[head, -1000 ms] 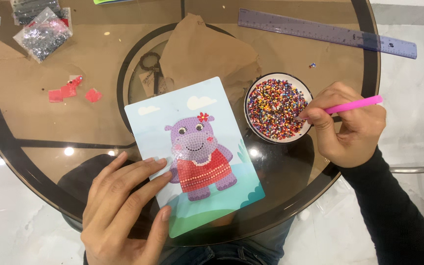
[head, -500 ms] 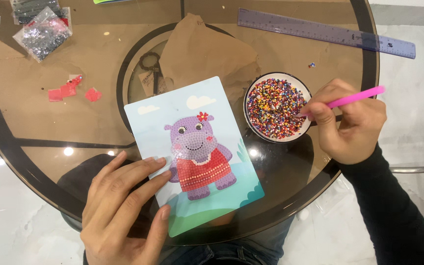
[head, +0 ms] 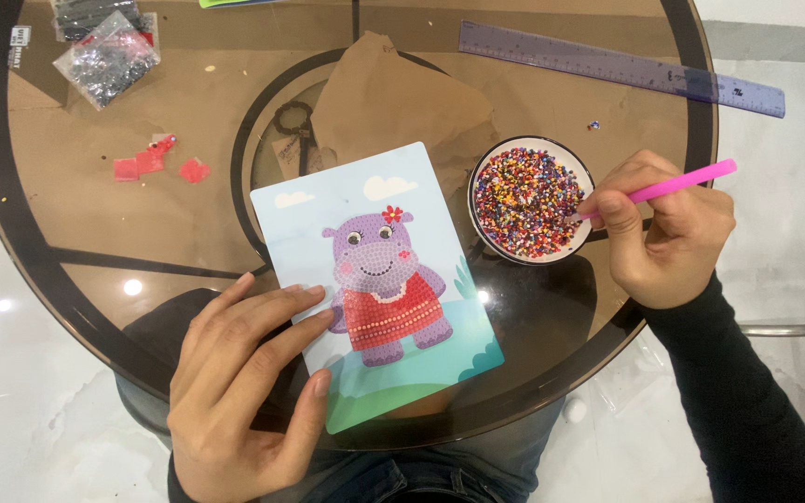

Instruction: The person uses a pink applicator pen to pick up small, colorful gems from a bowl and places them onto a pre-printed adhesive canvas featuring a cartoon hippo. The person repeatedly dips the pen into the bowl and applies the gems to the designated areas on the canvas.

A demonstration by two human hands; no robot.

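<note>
A card with a purple hippo in a red dress (head: 376, 279) lies on the round glass table (head: 67, 279). My left hand (head: 235, 382) rests flat on the card's lower left corner, fingers spread. My right hand (head: 668, 233) grips a pink pen (head: 677, 183) whose tip dips into the right side of a white bowl of mixed coloured beads (head: 525, 201), just right of the card.
Crumpled brown paper (head: 393, 102) lies behind the card. A purple ruler (head: 621, 67) sits at the far right. Clear bead bags (head: 104, 51) and small red pieces (head: 156, 163) lie at the far left. A stray bead (head: 593, 124) is near the bowl.
The pen tip has shifted slightly within the bowl; my right hand moved a little. The left hand and card have stayed put.
</note>
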